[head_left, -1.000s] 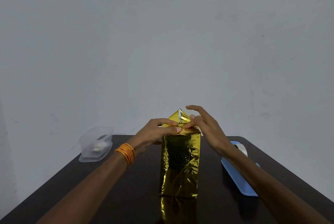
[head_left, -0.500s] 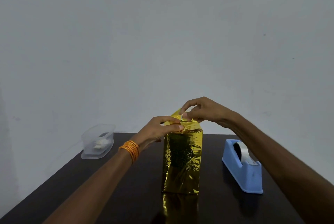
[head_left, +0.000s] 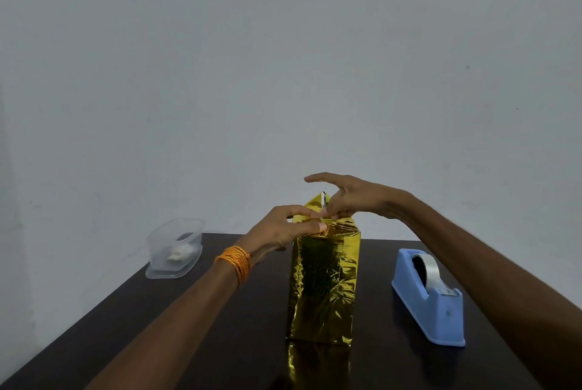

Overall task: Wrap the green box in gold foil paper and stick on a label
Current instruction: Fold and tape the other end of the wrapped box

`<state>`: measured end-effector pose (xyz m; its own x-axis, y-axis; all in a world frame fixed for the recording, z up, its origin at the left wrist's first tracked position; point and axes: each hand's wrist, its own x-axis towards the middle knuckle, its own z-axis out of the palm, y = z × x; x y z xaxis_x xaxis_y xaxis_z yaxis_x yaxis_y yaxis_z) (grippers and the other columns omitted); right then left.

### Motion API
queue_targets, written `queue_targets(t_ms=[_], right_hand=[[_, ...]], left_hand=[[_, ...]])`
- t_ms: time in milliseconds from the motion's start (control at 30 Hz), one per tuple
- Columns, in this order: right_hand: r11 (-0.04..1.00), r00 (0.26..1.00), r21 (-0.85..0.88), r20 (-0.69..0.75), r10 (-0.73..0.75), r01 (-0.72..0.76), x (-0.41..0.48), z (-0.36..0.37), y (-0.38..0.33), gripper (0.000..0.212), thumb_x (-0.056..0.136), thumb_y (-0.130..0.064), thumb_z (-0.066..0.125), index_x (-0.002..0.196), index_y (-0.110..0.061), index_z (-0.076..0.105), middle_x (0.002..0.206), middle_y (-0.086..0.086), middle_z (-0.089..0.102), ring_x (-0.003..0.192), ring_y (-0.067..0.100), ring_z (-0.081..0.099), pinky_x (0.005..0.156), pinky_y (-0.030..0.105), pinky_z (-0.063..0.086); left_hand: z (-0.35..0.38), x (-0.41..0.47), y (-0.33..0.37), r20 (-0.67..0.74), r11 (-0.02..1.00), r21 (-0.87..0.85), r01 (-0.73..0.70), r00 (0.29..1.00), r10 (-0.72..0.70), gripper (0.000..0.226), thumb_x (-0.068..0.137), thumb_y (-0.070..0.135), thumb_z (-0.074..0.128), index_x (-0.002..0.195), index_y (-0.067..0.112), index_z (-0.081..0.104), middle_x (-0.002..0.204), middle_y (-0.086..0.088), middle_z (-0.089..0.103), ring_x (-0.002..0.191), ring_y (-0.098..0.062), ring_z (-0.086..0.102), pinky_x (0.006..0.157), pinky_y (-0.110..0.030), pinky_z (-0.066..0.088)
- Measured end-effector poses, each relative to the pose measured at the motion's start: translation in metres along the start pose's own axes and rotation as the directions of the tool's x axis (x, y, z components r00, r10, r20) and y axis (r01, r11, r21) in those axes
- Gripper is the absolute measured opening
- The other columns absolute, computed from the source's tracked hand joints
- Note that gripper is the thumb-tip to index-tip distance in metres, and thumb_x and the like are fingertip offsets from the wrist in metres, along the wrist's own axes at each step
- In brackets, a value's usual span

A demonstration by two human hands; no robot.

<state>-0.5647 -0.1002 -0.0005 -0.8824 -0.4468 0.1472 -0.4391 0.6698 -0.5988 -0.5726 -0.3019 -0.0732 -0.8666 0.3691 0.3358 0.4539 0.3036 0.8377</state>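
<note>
The left hand [head_left: 283, 227] pinches the folded foil [head_left: 340, 229] atop the upright box [head_left: 324, 289] while the right hand [head_left: 359, 197] pinches its raised flap [head_left: 316, 202], forefinger outstretched.

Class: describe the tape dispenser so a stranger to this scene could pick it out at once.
On the dark table, find the gold-wrapped box in the middle. To its right sits the tape dispenser. It is the only blue thing: a low block carrying a tape roll, unlike the clear tub at left.
</note>
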Motion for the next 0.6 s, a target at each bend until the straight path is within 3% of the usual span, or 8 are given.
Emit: queue_targets(t_ms=[133,300,433,500,600], right_hand=[[0.998,1.000,-0.057,-0.005,0.013,-0.013,0.002,0.003,0.001,0.069,0.091,-0.010,0.067,0.147,-0.038,0.039,0.081,-0.004,0.064,0.081,0.012,0.063,0.070,0.022,0.048],[0.994,1.000,-0.109,0.007,0.022,-0.021,0.007,0.007,0.006,0.071,0.089,-0.010,0.070,0.148,-0.035,0.039,0.071,-0.011,0.065,0.075,0.010,0.064,0.069,0.020,0.047],[0.985,0.999,-0.168,-0.016,0.042,-0.044,0.013,0.006,0.003,0.073,0.088,-0.011,0.072,0.149,-0.032,0.037,0.086,-0.017,0.047,0.072,0.006,0.059,0.065,0.018,0.045],[0.971,0.998,-0.230,-0.026,0.058,-0.062,0.016,0.008,0.003,0.074,0.089,-0.017,0.072,0.150,-0.034,0.035,0.094,-0.010,0.050,0.072,0.001,0.052,0.065,0.019,0.045],[0.923,0.994,-0.372,-0.074,0.078,-0.100,0.019,0.008,0.003,0.076,0.087,-0.035,0.074,0.151,-0.037,0.033,0.136,0.003,0.052,0.092,0.013,0.059,0.089,0.032,0.053]], left_hand=[[0.000,0.001,-0.001,0.008,1.000,-0.029,-0.003,1.000,0.003,0.026,0.081,0.042,0.076,0.107,0.035,0.074,0.127,0.004,0.060,0.122,-0.014,0.047,0.092,-0.034,0.035],[0.000,0.001,-0.002,0.023,1.000,-0.024,-0.008,1.000,0.009,0.026,0.083,0.040,0.075,0.107,0.031,0.074,0.118,0.011,0.062,0.119,-0.011,0.048,0.097,-0.035,0.034],[0.000,0.002,-0.001,0.037,1.000,-0.015,-0.008,0.999,0.008,0.028,0.082,0.040,0.076,0.108,0.028,0.074,0.120,0.010,0.061,0.119,-0.012,0.047,0.088,-0.030,0.035],[0.000,0.002,-0.001,0.047,1.000,-0.015,-0.001,0.999,0.002,0.026,0.083,0.038,0.076,0.105,0.025,0.075,0.119,0.010,0.060,0.118,-0.013,0.047,0.089,-0.031,0.036],[-0.001,0.003,0.000,0.050,1.000,0.009,0.015,0.999,-0.016,0.026,0.082,0.038,0.076,0.104,0.023,0.074,0.123,0.005,0.058,0.121,-0.017,0.046,0.097,-0.036,0.035]])
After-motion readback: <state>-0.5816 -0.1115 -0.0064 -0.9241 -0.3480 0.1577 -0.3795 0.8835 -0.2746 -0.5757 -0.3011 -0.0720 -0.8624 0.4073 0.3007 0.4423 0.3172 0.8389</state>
